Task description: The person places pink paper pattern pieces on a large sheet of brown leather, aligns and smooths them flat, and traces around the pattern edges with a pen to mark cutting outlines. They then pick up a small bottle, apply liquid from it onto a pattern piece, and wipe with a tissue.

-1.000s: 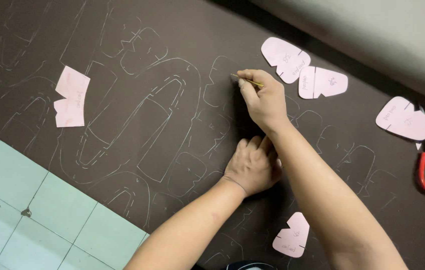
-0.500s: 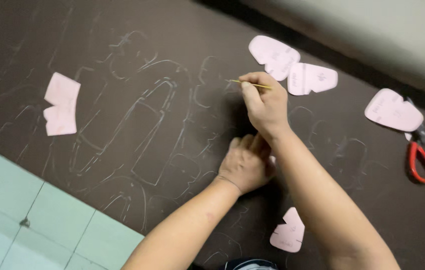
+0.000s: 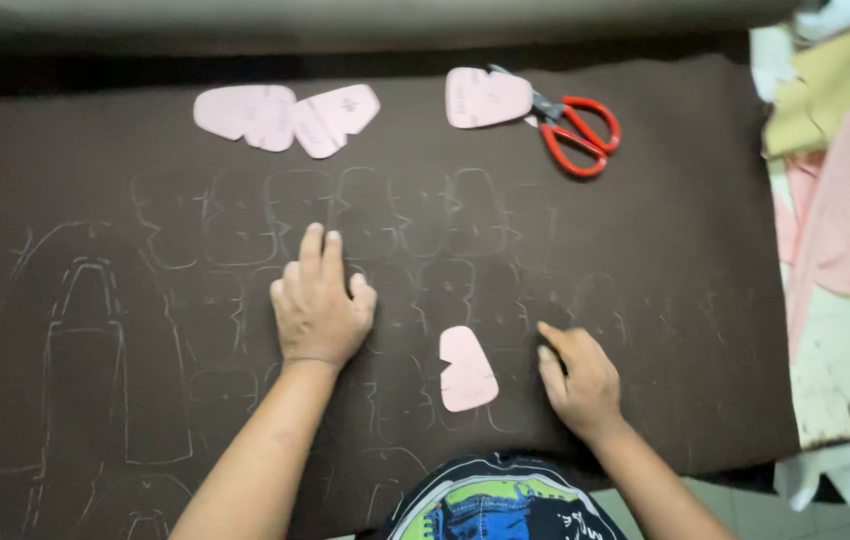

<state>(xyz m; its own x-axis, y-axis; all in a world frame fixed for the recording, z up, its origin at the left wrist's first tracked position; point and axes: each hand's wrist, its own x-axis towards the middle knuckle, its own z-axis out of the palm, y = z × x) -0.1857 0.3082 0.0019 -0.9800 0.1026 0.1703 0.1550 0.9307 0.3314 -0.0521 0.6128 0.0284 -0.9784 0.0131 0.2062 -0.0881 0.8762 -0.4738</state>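
Note:
A large dark brown sheet (image 3: 645, 250) covered in chalk outlines lies in front of me. My left hand (image 3: 319, 305) rests flat on it, palm down, holding nothing. My right hand (image 3: 575, 378) sits near the front edge with its fingers curled against the sheet. Whether it holds a marking stick is hidden. Between the hands lies a small pink paper template (image 3: 466, 368), just left of my right hand and touching neither hand.
Two overlapping pink templates (image 3: 245, 112) (image 3: 337, 118) and a third (image 3: 485, 97) lie along the far edge. Red-handled scissors (image 3: 577, 130) lie beside the third. A pile of pink and cream scraps (image 3: 835, 210) lies at the right. Green floor tiles show below.
My right hand has come from the far side of the sheet, where it held a thin stick, to the near edge. My left hand now lies flat. The view has swung round.

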